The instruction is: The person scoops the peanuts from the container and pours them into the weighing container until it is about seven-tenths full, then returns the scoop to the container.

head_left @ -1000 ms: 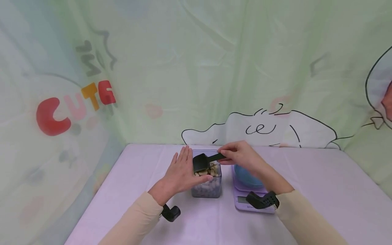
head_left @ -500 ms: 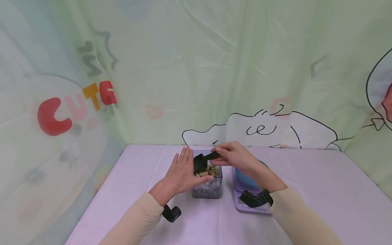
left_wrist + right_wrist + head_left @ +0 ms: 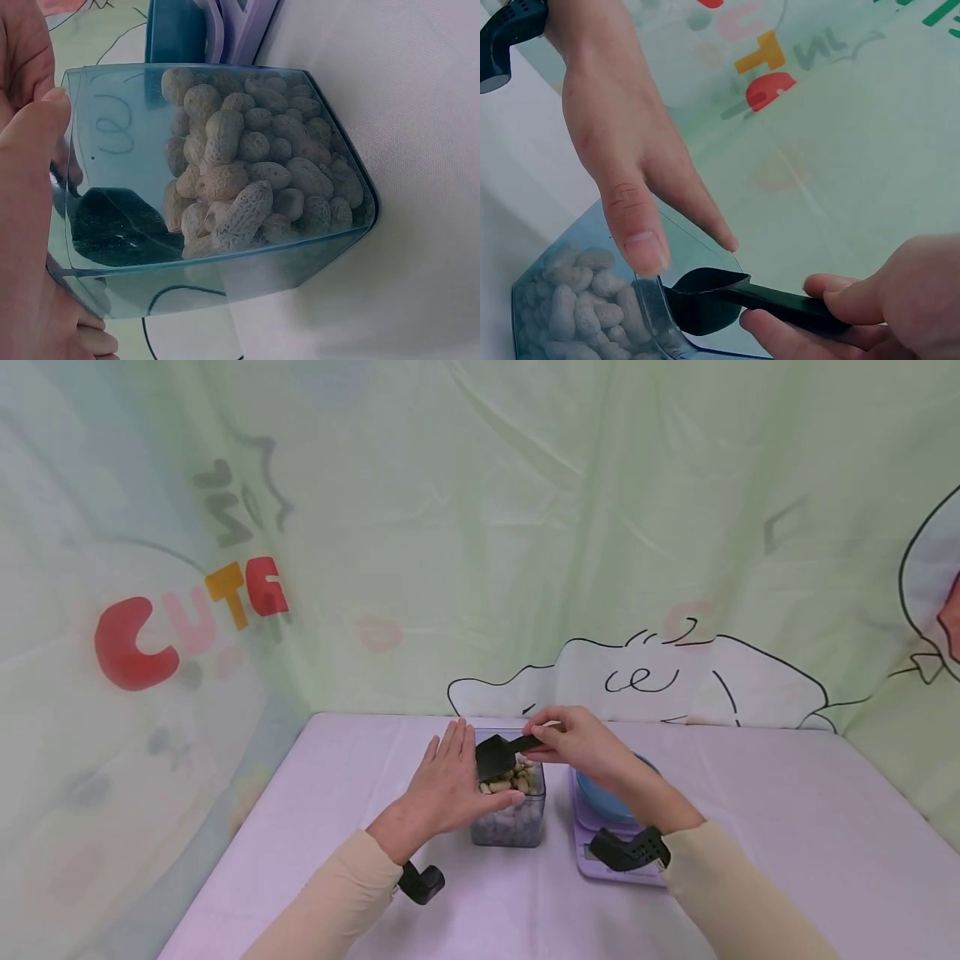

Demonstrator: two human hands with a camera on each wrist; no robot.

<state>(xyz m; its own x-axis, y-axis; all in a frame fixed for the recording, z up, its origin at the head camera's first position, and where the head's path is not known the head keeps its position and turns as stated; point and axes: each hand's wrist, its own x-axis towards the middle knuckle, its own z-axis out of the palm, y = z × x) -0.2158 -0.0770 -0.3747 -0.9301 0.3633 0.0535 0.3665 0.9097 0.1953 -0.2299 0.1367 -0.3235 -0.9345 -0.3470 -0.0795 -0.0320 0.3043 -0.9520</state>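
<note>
A clear square plastic container (image 3: pixel 507 828) partly filled with unshelled peanuts (image 3: pixel 255 165) stands on the table. My left hand (image 3: pixel 442 787) steadies it, with straight fingers along its left side and the thumb across the near rim. Above the peanuts, my right hand (image 3: pixel 583 745) pinches the handle of a black scoop (image 3: pixel 495 758) between thumb and fingers. The scoop's head is inside the container's mouth near its left wall, as the right wrist view (image 3: pixel 705 304) also shows. How much the scoop carries is hidden.
Right of the container, a blue bowl (image 3: pixel 600 797) sits on a purple kitchen scale (image 3: pixel 618 872), both partly covered by the right forearm. The table wears a pale cloth (image 3: pixel 330 777). A printed curtain (image 3: pixel 420 568) hangs behind and at the sides.
The right hand has moved slightly left with the scoop, then a little back to the right. The scoop's tilt has shifted slightly. My left hand and the container have stayed in place.
</note>
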